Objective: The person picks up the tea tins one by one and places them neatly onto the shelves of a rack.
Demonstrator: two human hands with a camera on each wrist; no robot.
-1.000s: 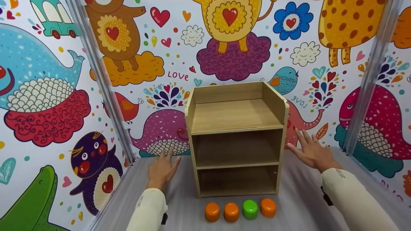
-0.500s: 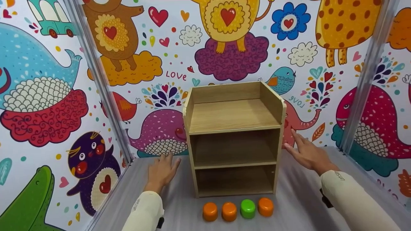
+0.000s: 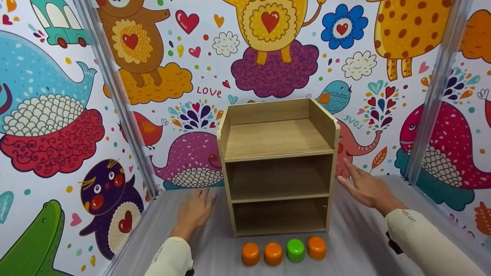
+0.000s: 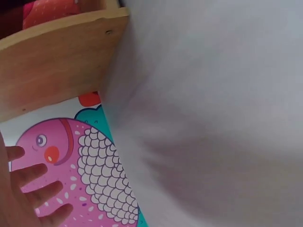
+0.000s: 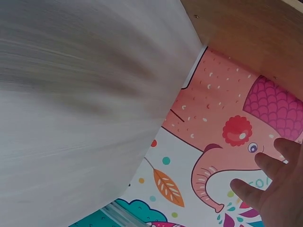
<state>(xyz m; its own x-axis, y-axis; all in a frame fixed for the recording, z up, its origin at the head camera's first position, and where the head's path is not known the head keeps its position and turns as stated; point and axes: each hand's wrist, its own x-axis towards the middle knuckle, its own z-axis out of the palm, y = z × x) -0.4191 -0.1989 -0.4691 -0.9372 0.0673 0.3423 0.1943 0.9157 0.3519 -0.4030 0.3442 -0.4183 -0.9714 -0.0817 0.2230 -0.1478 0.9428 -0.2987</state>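
A wooden shelf unit [image 3: 280, 157] with a walled top and two compartments below stands in the middle of the head view. To its left, my left hand [image 3: 195, 211] is over the grey tabletop, fingers extended and holding nothing. My right hand [image 3: 370, 189] is raised off the shelf's right side, fingers straight, thumb toward the panel. Each wrist view shows spread fingers apart from the wooden side panel, as with the left hand [image 4: 28, 189] and the right hand [image 5: 274, 179]. In front of the shelf sit a green cap-like piece [image 3: 295, 250] and three orange cap-like pieces [image 3: 273, 253] in a row.
A grey tabletop [image 3: 215, 257] carries the shelf and the small pieces. Walls printed with cartoon animals [image 3: 191, 153] rise behind and at both sides, joined by metal corner posts [image 3: 119, 99]. The shelf's back stands near the rear wall.
My left hand has come slightly lower and nearer. My right hand shifts a little left and down toward the shelf. The shelf and small pieces keep their places as the head view drifts slightly.
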